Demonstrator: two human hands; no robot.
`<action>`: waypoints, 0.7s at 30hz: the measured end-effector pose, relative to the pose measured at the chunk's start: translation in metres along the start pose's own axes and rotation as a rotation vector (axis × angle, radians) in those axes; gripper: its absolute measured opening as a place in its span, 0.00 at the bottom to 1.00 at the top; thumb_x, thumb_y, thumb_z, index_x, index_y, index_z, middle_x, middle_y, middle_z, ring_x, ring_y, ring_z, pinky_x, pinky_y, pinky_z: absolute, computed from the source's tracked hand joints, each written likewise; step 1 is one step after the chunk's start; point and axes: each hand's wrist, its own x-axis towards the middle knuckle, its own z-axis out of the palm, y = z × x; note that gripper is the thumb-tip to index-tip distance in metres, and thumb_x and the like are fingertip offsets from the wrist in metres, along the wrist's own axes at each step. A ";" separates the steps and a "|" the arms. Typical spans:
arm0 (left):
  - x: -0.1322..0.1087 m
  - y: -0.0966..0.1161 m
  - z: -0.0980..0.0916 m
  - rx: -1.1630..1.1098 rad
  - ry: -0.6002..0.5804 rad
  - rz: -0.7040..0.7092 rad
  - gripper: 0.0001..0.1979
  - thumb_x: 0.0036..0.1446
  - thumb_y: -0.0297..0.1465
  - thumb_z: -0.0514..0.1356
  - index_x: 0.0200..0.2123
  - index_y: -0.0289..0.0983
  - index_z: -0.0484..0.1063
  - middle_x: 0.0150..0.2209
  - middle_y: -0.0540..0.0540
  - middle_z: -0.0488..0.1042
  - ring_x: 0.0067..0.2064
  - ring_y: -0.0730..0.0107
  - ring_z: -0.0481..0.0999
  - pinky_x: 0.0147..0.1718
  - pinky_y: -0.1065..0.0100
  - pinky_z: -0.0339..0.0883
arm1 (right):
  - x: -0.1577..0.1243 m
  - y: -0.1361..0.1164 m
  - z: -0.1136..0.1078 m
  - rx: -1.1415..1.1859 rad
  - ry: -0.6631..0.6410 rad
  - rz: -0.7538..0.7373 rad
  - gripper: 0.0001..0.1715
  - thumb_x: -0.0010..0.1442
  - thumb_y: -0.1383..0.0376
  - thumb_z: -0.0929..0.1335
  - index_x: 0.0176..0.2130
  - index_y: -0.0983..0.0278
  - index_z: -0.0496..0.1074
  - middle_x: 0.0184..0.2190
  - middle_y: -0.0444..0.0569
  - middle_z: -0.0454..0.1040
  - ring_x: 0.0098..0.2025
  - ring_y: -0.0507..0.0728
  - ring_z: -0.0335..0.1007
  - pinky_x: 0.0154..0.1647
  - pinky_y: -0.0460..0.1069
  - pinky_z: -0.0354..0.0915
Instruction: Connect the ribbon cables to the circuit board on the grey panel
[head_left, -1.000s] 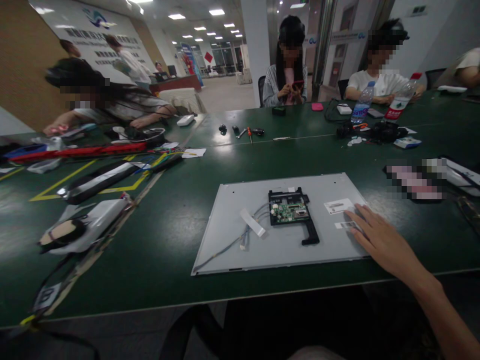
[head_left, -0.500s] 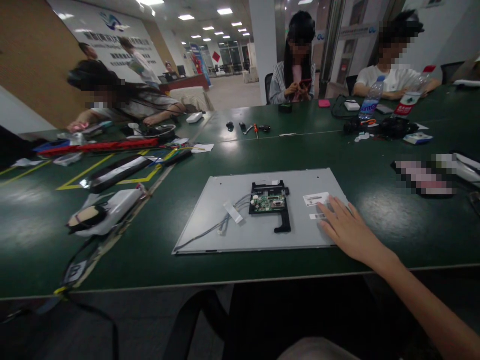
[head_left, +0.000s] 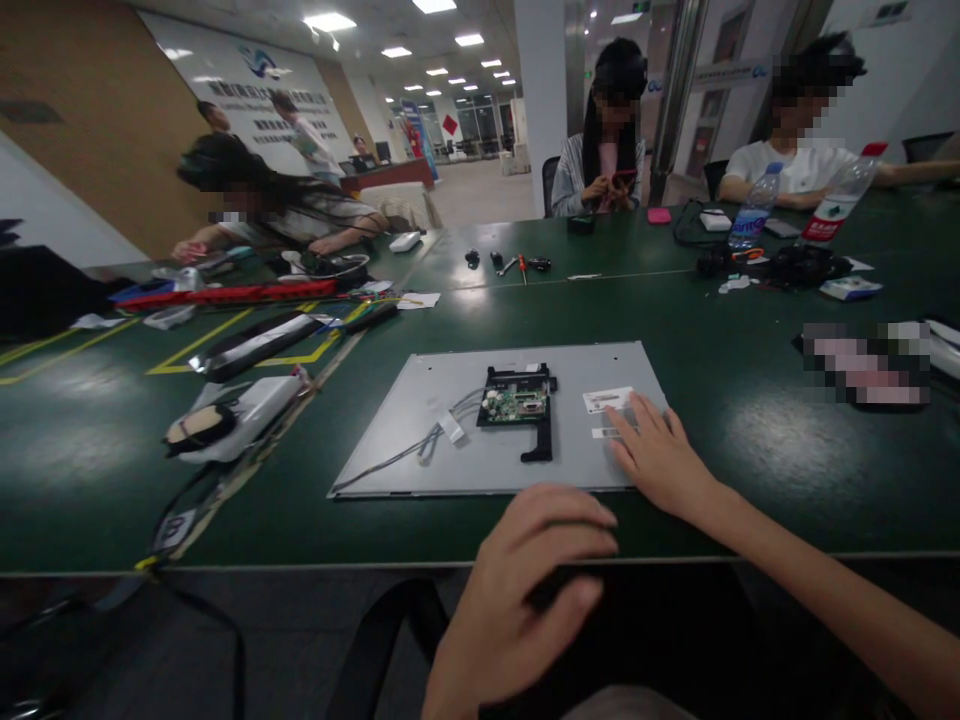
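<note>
A grey metal display panel (head_left: 397, 410) lies flat on the green table, its back side up. Fixed to its middle is a green circuit board (head_left: 514, 404) in a black bracket (head_left: 537, 445). Grey cables (head_left: 397, 462) run from the board to the panel's lower left corner, under a strip of white tape (head_left: 451, 428). My right hand (head_left: 660, 450) rests on the panel's right part with fingers spread, beside a white label (head_left: 607, 400). In front of the panel's near edge my left hand (head_left: 525, 590) hangs in the air, fingers loosely curved and apart, holding nothing.
Far across the table lie a wrench (head_left: 507, 267) and screwdrivers (head_left: 523, 270). Bottles (head_left: 752, 210) stand at the back right, with a phone-like object (head_left: 862, 370) nearer. A white bundle (head_left: 240, 415) and dark long packs (head_left: 255, 343) lie left. Several people sit around the table.
My left hand has come into view from below, near the panel's front edge. The panel and my right hand appear slightly further left, with the hand still on the panel.
</note>
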 end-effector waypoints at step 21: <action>0.073 -0.007 0.046 0.377 -0.086 -0.076 0.16 0.66 0.29 0.50 0.54 0.42 0.68 0.56 0.46 0.72 0.61 0.63 0.66 0.66 0.48 0.42 | 0.018 -0.005 -0.013 -0.023 -0.191 -0.258 0.38 0.67 0.49 0.55 0.68 0.65 0.52 0.69 0.64 0.46 0.70 0.72 0.36 0.65 0.68 0.43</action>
